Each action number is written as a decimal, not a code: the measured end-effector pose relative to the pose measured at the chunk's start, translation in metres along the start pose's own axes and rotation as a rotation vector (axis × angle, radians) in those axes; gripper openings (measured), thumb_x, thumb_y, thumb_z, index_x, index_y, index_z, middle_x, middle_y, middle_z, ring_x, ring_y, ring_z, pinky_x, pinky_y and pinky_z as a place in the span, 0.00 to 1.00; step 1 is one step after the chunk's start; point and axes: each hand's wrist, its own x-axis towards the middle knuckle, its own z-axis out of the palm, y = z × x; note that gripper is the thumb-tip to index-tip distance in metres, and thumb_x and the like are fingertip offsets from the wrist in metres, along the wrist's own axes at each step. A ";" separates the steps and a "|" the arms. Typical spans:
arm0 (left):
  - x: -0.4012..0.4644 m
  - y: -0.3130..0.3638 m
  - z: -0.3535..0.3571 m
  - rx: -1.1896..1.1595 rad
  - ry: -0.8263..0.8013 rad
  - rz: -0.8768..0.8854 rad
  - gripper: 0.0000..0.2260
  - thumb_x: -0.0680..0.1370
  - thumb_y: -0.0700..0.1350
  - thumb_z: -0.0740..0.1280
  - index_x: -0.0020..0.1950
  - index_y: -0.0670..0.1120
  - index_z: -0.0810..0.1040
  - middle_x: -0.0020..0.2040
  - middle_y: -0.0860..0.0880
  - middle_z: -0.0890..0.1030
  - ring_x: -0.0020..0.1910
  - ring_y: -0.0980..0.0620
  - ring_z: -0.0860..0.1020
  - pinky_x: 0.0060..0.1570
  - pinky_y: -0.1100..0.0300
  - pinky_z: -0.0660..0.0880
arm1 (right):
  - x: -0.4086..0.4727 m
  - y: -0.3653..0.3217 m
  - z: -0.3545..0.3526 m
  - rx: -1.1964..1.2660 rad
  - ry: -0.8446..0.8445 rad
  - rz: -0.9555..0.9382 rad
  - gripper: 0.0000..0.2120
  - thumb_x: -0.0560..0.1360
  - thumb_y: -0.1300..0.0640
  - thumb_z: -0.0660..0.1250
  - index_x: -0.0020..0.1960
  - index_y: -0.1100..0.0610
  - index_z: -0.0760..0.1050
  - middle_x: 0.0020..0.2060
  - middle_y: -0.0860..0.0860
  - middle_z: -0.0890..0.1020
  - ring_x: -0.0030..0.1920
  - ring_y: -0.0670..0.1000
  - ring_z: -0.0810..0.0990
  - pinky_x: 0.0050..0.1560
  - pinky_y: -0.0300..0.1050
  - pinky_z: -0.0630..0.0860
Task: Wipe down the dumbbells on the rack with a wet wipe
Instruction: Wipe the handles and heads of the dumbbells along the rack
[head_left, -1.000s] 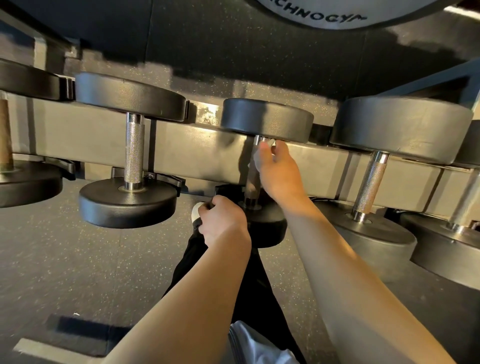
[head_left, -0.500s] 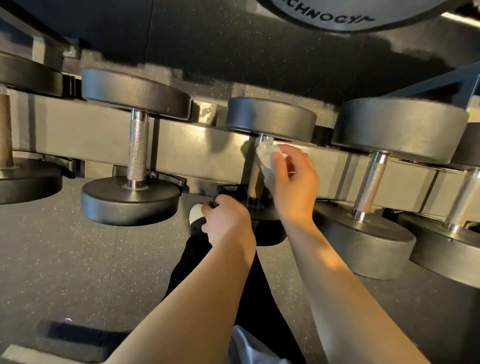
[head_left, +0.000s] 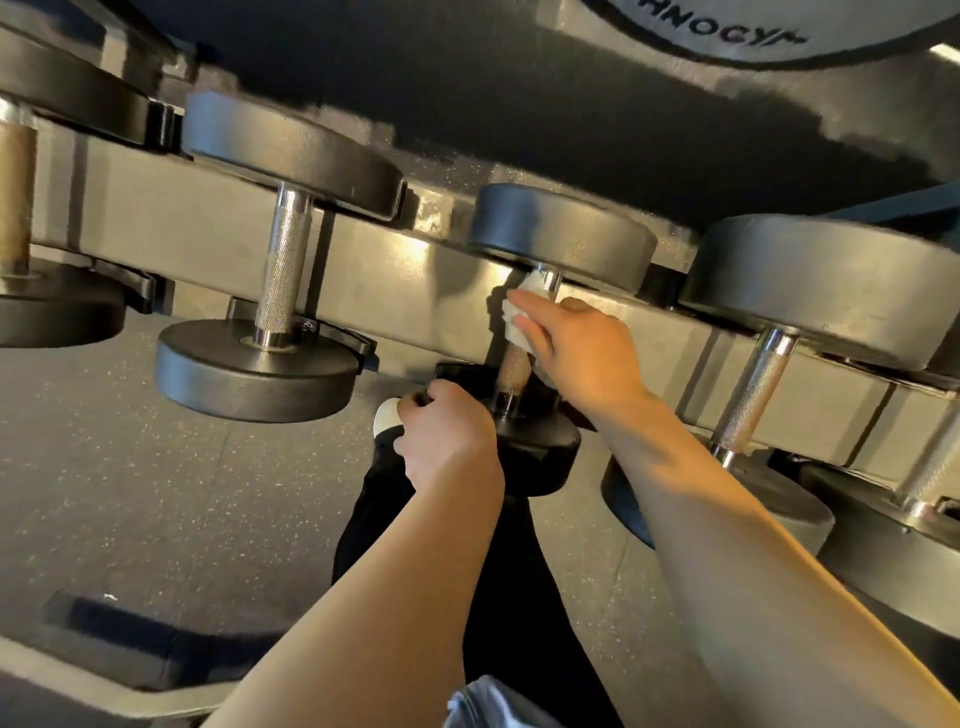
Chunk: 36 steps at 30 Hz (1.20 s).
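A small black dumbbell (head_left: 561, 234) lies across the grey rack (head_left: 208, 228), its knurled steel handle (head_left: 514, 371) pointing toward me. My right hand (head_left: 582, 348) presses a crumpled white wet wipe (head_left: 519, 317) against the upper part of that handle, fingers lying along it. My left hand (head_left: 447, 436) grips the rim of the dumbbell's near head (head_left: 540, 447), covering its left side.
Another black dumbbell (head_left: 280, 260) sits to the left, and larger ones (head_left: 810, 291) to the right. A further dumbbell (head_left: 15, 197) shows at the far left edge. Speckled rubber floor (head_left: 156, 493) lies below, with my dark trouser leg (head_left: 498, 561) and a white shoe tip (head_left: 385, 415).
My right hand has turned from gripping the handle's top to pressing the wipe on its left side, sliding slightly down. My left hand stays on the near head.
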 end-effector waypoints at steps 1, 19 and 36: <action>0.000 0.001 0.000 0.007 0.005 -0.006 0.21 0.82 0.54 0.50 0.73 0.52 0.66 0.67 0.41 0.72 0.48 0.44 0.68 0.51 0.51 0.64 | 0.004 0.002 -0.002 0.081 -0.018 -0.022 0.16 0.81 0.49 0.57 0.67 0.47 0.73 0.51 0.56 0.82 0.49 0.58 0.80 0.47 0.47 0.73; -0.004 -0.002 -0.001 -0.081 0.026 0.034 0.18 0.80 0.50 0.52 0.67 0.50 0.71 0.61 0.44 0.75 0.50 0.44 0.72 0.50 0.53 0.66 | 0.012 0.016 -0.003 0.098 0.205 -0.144 0.16 0.75 0.64 0.64 0.62 0.59 0.77 0.41 0.58 0.84 0.40 0.59 0.83 0.42 0.55 0.80; -0.004 -0.004 0.000 -0.115 0.046 0.048 0.19 0.78 0.49 0.55 0.67 0.49 0.72 0.59 0.45 0.77 0.57 0.41 0.75 0.62 0.46 0.71 | -0.001 0.000 -0.002 0.275 0.106 -0.035 0.13 0.80 0.58 0.59 0.61 0.54 0.78 0.45 0.53 0.83 0.45 0.53 0.81 0.48 0.48 0.76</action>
